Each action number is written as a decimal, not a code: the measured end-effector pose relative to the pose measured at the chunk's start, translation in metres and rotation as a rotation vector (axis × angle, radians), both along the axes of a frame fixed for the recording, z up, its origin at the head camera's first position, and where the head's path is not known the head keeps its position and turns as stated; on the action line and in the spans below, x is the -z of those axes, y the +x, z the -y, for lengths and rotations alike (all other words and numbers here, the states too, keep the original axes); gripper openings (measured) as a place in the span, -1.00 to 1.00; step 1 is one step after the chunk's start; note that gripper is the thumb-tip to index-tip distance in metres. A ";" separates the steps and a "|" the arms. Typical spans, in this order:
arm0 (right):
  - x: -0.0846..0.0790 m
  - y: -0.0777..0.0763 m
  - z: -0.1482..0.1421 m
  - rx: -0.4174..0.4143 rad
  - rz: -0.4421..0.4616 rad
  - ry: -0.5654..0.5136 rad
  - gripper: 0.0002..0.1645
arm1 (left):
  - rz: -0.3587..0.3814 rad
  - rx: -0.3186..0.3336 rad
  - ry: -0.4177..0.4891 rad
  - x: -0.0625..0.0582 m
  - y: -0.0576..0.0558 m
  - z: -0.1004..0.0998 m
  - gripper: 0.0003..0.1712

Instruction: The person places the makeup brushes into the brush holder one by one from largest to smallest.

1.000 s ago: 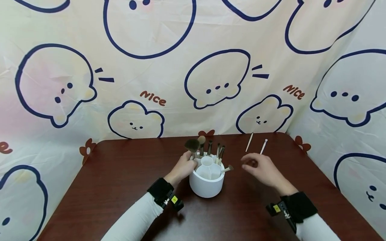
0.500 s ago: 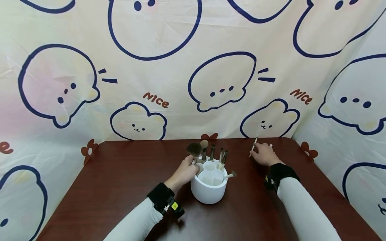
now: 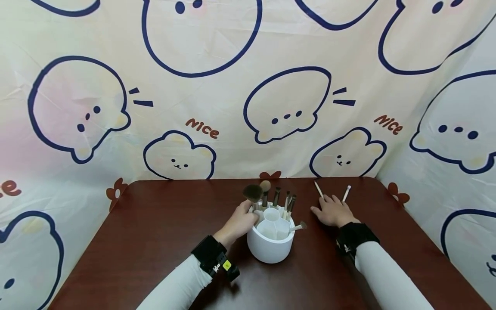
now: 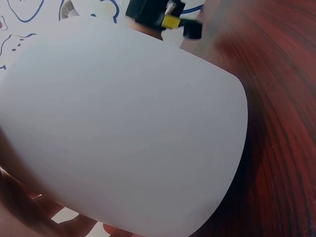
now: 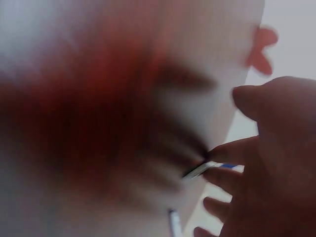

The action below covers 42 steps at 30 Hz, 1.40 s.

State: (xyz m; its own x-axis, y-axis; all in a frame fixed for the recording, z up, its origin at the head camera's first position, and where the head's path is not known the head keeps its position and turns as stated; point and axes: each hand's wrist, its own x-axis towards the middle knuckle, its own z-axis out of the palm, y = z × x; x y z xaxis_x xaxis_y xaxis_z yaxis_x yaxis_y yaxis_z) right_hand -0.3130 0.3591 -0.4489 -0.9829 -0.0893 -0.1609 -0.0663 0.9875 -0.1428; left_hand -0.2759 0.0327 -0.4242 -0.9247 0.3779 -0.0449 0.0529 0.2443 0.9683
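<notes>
My left hand [image 3: 239, 221] grips the left side of a round white makeup brush holder [image 3: 270, 247], thumb at the rim. In the left wrist view the holder [image 4: 123, 123] fills most of the picture, with fingers [image 4: 29, 212] along its lower side. Several makeup brushes stand in it, among them a large fluffy brush [image 3: 253, 193]; a small brush [image 3: 299, 226] leans out over the right rim. My right hand [image 3: 332, 211] lies spread at the table's far right, its fingers by a thin white stick-like brush [image 3: 318, 188]. Beside it lies a second thin white brush [image 3: 346, 193].
The dark red-brown wooden table [image 3: 166, 241] ends at a pale cloth backdrop [image 3: 228, 99] with cartoon bear outlines. Another cloth wall stands to the right. Black camera straps [image 3: 211, 254] sit on both wrists.
My right hand has reached forward and right to the thin brushes; its fingers have spread. The nearer-left brush now slants the other way. My left hand has stayed at the holder.
</notes>
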 end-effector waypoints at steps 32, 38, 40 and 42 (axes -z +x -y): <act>-0.034 0.082 0.045 -0.049 -0.134 -0.343 -0.92 | -0.033 0.013 -0.045 -0.001 -0.004 0.002 -0.27; -0.079 0.114 0.035 0.002 -0.256 -0.606 -0.86 | -0.012 0.024 -0.014 -0.002 -0.001 0.002 -0.22; -0.094 0.125 0.035 0.017 -0.301 -0.743 -0.77 | -0.005 0.023 -0.012 -0.003 0.000 0.002 -0.22; -0.105 0.135 0.035 0.012 -0.329 -0.870 -0.71 | -0.003 0.016 -0.015 -0.004 0.000 0.002 -0.22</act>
State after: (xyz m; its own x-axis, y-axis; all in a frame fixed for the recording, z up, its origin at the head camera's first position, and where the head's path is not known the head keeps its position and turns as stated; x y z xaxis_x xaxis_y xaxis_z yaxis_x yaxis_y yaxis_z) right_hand -0.1781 0.3236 -0.3442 -0.9688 -0.0370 0.2451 -0.2254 0.5426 -0.8092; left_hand -0.2757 0.0306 -0.4204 -0.9188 0.3919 -0.0476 0.0602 0.2581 0.9642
